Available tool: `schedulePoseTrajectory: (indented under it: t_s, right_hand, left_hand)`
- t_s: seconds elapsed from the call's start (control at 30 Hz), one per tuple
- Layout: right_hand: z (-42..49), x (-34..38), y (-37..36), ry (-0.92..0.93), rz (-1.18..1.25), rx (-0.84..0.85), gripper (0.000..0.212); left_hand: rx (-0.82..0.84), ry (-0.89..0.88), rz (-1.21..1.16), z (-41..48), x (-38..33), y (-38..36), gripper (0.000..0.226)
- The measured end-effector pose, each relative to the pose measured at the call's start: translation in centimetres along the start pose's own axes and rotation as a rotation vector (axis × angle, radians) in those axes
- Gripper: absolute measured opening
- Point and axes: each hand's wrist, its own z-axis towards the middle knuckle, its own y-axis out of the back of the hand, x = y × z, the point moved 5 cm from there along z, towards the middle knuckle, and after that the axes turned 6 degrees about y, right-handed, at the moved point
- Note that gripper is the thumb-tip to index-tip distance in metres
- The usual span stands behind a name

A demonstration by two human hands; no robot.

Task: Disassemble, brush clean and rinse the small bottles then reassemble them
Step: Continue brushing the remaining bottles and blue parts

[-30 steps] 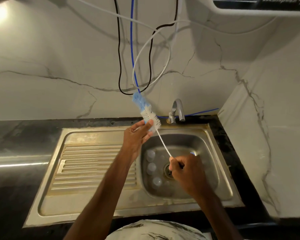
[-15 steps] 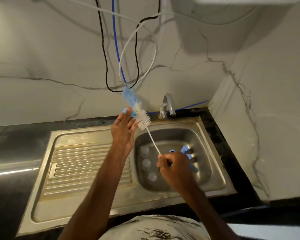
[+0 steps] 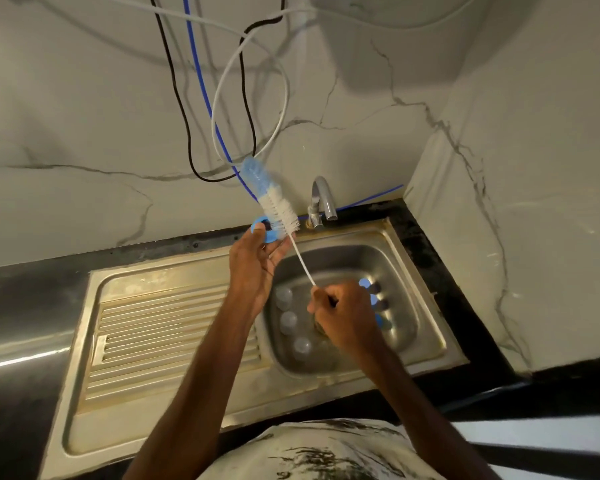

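My left hand (image 3: 257,261) holds a blue bottle cap (image 3: 262,229) up above the sink's back rim. My right hand (image 3: 343,318) grips the thin white handle of a bottle brush (image 3: 274,199), whose blue-and-white bristle head rests against the cap. Three small clear bottles (image 3: 288,322) stand in a row in the left part of the steel sink basin (image 3: 406,306). More blue caps (image 3: 366,284) lie in the basin at the right, partly hidden behind my right hand.
A chrome tap (image 3: 323,202) stands at the back of the sink. A ribbed steel drainboard (image 3: 167,344) lies to the left, on a dark countertop (image 3: 25,306). Black, blue and white cables (image 3: 222,109) hang on the marble wall above.
The cap in my left hand has turned so that more of it shows, and the brush head now lies against it. The view has shifted slightly left and down.
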Motion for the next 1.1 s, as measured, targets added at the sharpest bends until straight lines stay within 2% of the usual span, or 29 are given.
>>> schedulePoseTrajectory:
  t_s: [0.1, 0.2, 0.3, 0.43, 0.57, 0.63, 0.7, 0.77, 0.87, 1.0, 1.1]
  right_hand:
    - [-1.6, 0.4, -0.4, 0.063, 0.015, 0.070, 0.056]
    - [-0.4, 0.4, 0.1, 0.059, 0.014, 0.036, 0.051]
    - [0.5, 0.6, 1.1, 0.093, 0.002, -0.022, 0.046]
    - [-2.0, 1.1, -0.1, 0.071, 0.042, 0.137, 0.040]
    - [0.5, 1.1, 1.8, 0.022, 0.086, 0.021, 0.036]
    - [0.3, 1.5, 1.7, 0.055, 0.075, 0.041, 0.038]
    - [-1.1, 1.9, 0.9, 0.060, 0.065, 0.113, 0.041]
    - [-1.1, 1.6, 0.7, 0.022, 0.080, 0.123, 0.041]
    - [0.6, 1.0, 1.8, 0.014, 0.081, 0.042, 0.039]
    - [-1.4, 1.2, 1.2, 0.073, 0.039, 0.138, 0.040]
    - [-0.8, 0.4, 1.8, 0.018, 0.063, 0.091, 0.040]
  left_hand:
    - [-0.011, -0.018, 0.002, 0.5, -1.3, 0.7, 0.023]
    - [0.120, 0.050, 0.111, -0.4, -0.3, -0.4, 0.046]
    - [0.195, 0.064, 0.182, -0.7, 0.1, -1.1, 0.048]
    - [0.213, 0.040, 0.052, 0.2, -1.6, 0.4, 0.052]
    - [0.225, 0.035, 0.116, -0.7, -1.0, -0.8, 0.048]
    - [0.195, 0.017, 0.103, -0.4, -1.5, -0.4, 0.042]
    - [0.154, 0.015, 0.103, 0.0, -1.9, 0.6, 0.045]
    - [0.201, 0.043, 0.205, -0.3, -1.6, 0.5, 0.047]
    - [0.315, 0.060, 0.366, -1.0, -0.7, -0.8, 0.044]
    - [0.252, 0.066, 0.306, 0.2, -2.0, 0.1, 0.054]
    - [0.327, 0.085, 0.483, -0.5, -1.3, -0.5, 0.041]
